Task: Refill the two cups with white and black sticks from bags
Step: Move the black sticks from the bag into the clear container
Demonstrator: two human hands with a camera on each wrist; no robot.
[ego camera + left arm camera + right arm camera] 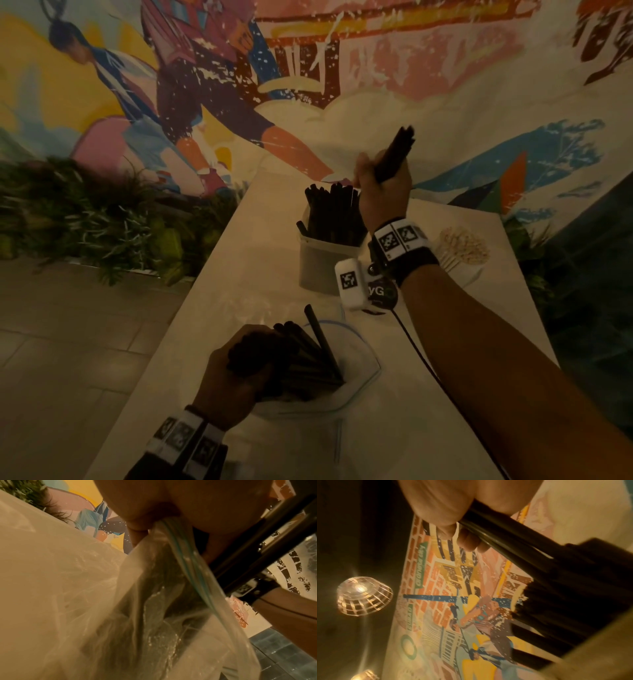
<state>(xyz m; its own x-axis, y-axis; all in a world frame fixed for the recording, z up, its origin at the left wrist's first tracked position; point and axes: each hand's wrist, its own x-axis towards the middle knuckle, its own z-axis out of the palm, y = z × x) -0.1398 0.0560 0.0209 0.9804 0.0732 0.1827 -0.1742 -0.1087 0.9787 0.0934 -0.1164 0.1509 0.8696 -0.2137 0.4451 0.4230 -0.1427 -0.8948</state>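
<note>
Hands split the work: the right hand (pixel 383 192), at upper centre, clenches a bundle of black sticks (pixel 395 154) tilted up-right just above the black-stick cup (pixel 322 260), while the left hand (pixel 229 373), lower centre, grips the bag (pixel 359 370) on the tabletop (pixel 445 411).

Bare forearms, no sleeves in head view. Right wrist (pixel 402 251): black strap w/ white blocks carrying black-and-white square code markers; white box w/ another marker hanging below, beside a round black piece lettered "yG"; thin dark cable running back along forearm. Left wrist (pixel 185 442): same sort of black band, three white marker blocks in a row, blurred.
</note>
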